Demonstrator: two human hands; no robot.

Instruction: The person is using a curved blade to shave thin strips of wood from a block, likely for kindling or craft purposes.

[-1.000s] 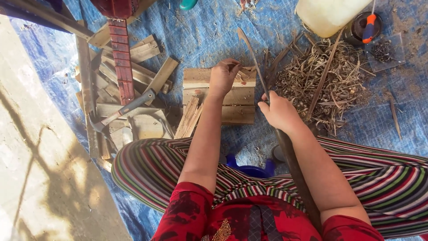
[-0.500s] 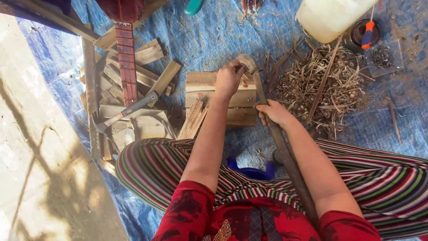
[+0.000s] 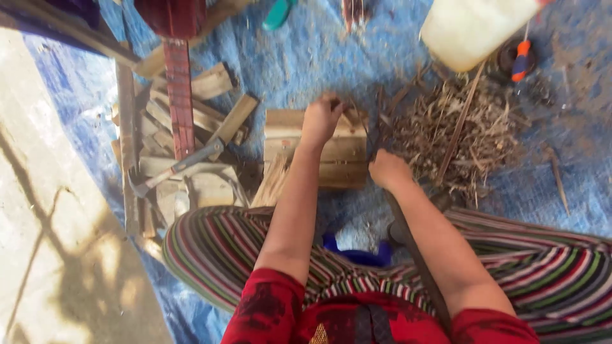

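I see left hand (image 3: 322, 118) fingers curled on a thin strip at the wooden block's (image 3: 338, 167) far edge; right hand (image 3: 389, 171) fisted round a long blade handle. Shavings pile (image 3: 459, 134) already large right of block; strip unfinished.

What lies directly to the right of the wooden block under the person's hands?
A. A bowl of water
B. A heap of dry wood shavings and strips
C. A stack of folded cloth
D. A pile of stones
B: a heap of dry shavings and strips lies on the blue tarp right of the wooden block.
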